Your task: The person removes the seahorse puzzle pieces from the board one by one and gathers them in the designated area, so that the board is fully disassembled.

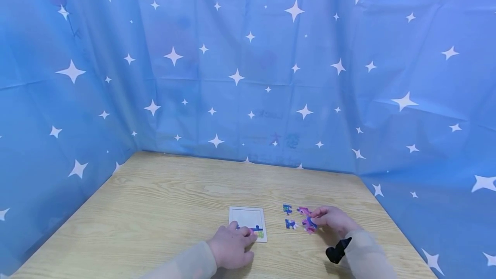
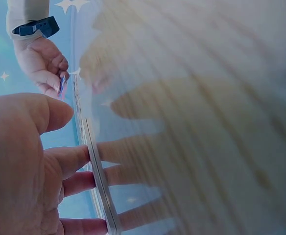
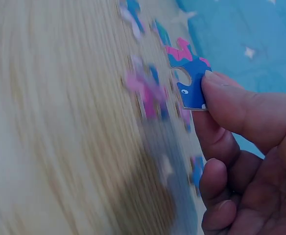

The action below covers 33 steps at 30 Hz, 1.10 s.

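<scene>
A thumb and fingers of my right hand (image 1: 334, 219) pinch a blue and pink puzzle piece (image 3: 196, 82) with a small white eye printed on it. They hold it above the tabletop, beside several loose puzzle pieces (image 1: 289, 224). Fingers of my left hand (image 1: 231, 246), fairly straight, rest on the near part of a white puzzle tray (image 1: 265, 228). Fitted pieces (image 1: 260, 234) in blue, green and pink show along the tray's near side, partly covered by those fingers. From the left wrist, the tray edge (image 2: 102, 188) appears edge-on against the fingertips.
The loose pieces lie in a small group on the wooden table (image 1: 174, 210), to the right of the tray. Blue curtains with white stars (image 1: 236, 76) hang around the back and sides of the table. A black device (image 1: 338, 251) is strapped to the right wrist.
</scene>
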Each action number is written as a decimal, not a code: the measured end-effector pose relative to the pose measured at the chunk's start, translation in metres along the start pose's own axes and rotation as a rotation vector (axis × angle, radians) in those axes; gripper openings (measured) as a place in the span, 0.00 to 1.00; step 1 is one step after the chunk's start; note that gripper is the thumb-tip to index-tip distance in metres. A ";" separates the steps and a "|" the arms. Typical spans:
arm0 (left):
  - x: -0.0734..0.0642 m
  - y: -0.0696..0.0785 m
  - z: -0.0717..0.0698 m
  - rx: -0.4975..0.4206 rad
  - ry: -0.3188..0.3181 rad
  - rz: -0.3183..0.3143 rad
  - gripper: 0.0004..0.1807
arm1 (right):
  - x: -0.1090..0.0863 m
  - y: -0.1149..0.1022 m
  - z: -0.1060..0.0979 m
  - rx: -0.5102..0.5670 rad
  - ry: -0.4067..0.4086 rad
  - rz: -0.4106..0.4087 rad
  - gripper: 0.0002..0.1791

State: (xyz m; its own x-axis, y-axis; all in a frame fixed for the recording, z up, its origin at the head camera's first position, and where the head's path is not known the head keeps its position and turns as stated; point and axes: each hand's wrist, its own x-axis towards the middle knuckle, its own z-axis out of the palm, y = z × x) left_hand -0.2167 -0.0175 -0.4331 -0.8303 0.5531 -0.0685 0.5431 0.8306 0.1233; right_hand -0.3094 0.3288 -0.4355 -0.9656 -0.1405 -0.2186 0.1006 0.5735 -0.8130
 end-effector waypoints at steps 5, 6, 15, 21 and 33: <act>0.001 -0.001 0.002 0.005 0.004 0.015 0.29 | -0.004 0.009 -0.016 -0.041 -0.019 -0.004 0.09; 0.001 -0.001 0.002 0.006 0.005 0.017 0.29 | -0.005 0.011 -0.019 -0.048 -0.024 -0.003 0.09; 0.003 -0.002 0.004 0.011 0.003 0.005 0.28 | -0.005 0.021 -0.028 -0.100 0.025 0.094 0.06; 0.002 -0.001 0.004 0.008 0.000 0.001 0.28 | -0.004 0.024 -0.027 -0.106 0.043 0.113 0.06; 0.003 -0.001 0.003 0.004 0.002 0.001 0.29 | -0.006 0.023 -0.022 -0.161 0.091 0.096 0.05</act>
State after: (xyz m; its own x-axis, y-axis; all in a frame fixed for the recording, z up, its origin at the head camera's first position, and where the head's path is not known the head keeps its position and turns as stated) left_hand -0.2190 -0.0166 -0.4369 -0.8303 0.5534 -0.0663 0.5440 0.8305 0.1196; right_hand -0.3069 0.3604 -0.4412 -0.9719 -0.0100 -0.2351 0.1604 0.7032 -0.6927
